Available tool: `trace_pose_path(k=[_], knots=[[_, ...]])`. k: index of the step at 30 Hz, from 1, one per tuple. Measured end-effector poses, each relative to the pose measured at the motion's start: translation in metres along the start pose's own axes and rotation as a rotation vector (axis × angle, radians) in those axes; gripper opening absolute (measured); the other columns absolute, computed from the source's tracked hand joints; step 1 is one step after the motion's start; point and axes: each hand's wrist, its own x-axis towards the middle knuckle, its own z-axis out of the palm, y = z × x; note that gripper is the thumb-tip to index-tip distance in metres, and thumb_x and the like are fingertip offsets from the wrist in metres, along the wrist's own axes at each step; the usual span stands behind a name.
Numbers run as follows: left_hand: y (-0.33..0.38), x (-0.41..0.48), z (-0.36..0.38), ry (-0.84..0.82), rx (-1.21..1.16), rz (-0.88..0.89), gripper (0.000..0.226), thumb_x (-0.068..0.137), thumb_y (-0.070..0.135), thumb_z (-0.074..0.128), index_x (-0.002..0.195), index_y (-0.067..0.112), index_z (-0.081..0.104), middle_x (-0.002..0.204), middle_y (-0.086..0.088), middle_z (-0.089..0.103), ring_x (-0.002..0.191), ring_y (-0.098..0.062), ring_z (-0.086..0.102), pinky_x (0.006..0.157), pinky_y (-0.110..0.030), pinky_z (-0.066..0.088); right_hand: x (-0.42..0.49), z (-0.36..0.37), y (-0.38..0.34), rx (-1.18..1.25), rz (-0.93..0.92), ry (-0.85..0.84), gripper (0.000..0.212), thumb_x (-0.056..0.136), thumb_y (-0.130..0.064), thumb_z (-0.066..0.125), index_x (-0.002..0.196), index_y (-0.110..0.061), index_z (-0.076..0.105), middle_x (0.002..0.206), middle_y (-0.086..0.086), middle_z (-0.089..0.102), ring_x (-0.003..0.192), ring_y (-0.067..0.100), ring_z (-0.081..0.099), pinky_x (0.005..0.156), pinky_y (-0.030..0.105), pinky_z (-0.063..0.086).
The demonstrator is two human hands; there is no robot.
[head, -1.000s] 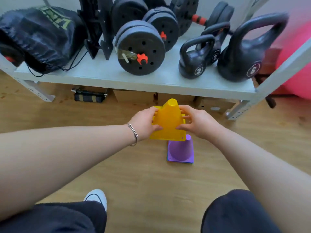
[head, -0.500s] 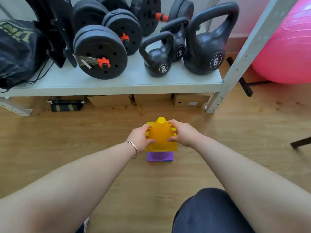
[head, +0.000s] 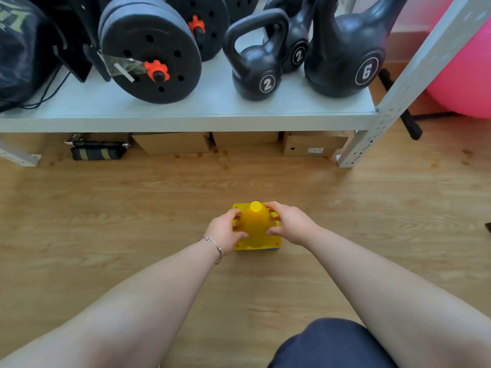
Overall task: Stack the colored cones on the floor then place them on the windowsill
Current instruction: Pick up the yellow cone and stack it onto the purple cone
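A yellow cone [head: 255,227] with a square base stands on the wooden floor, pushed down over the purple cone, which is now hidden except for tiny purple specks at the base corners. A thin blue edge [head: 273,250] shows under the yellow base at the front right. My left hand [head: 225,231] grips the cone's left side and my right hand [head: 289,226] grips its right side. The windowsill is not in view.
A grey metal shelf [head: 202,120] stands just beyond the cone, carrying weight plates [head: 150,49], kettlebells [head: 256,65] and a black bag [head: 18,49]. Cardboard boxes [head: 313,143] lie under it. A pink exercise ball [head: 467,73] is at the right. My knee [head: 329,343] is at the bottom.
Both hands lowered the yellow cone from the air down over the purple cone, which is now covered. The camera moved closer and more overhead.
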Motion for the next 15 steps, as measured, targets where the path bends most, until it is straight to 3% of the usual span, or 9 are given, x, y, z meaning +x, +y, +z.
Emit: trace_pose_path(k=[4,9,15], knots=[[-0.012,0.007,0.003,-0.013,-0.058,0.002,0.068,0.075,0.021,0.078,0.136,0.024,0.047,0.134,0.000,0.059,0.112,-0.020,0.064,0.094,-0.035,0.053,0.005,0.010,0.004,0.031,0.013,0.019,0.082,0.086,-0.028,0.087,0.156,-0.021,0.045,0.147,0.016,0.062,0.136,0.034,0.061,0.113,0.042,0.051],[-0.013,0.011,0.007,-0.031,-0.107,0.002,0.069,0.077,0.017,0.077,0.138,0.023,0.046,0.134,-0.002,0.058,0.113,-0.020,0.063,0.082,-0.031,0.058,0.008,0.013,0.006,0.034,0.026,0.018,0.082,0.086,-0.027,0.086,0.157,-0.019,0.044,0.148,0.017,0.062,0.136,0.033,0.060,0.113,0.041,0.051],[-0.017,0.019,0.009,-0.035,-0.121,0.011,0.070,0.075,0.016,0.078,0.136,0.025,0.047,0.134,-0.002,0.059,0.112,-0.021,0.064,0.086,-0.040,0.058,0.012,0.015,0.009,0.067,0.034,0.025,0.081,0.085,-0.025,0.087,0.155,-0.017,0.046,0.148,0.017,0.061,0.136,0.033,0.061,0.113,0.042,0.051]])
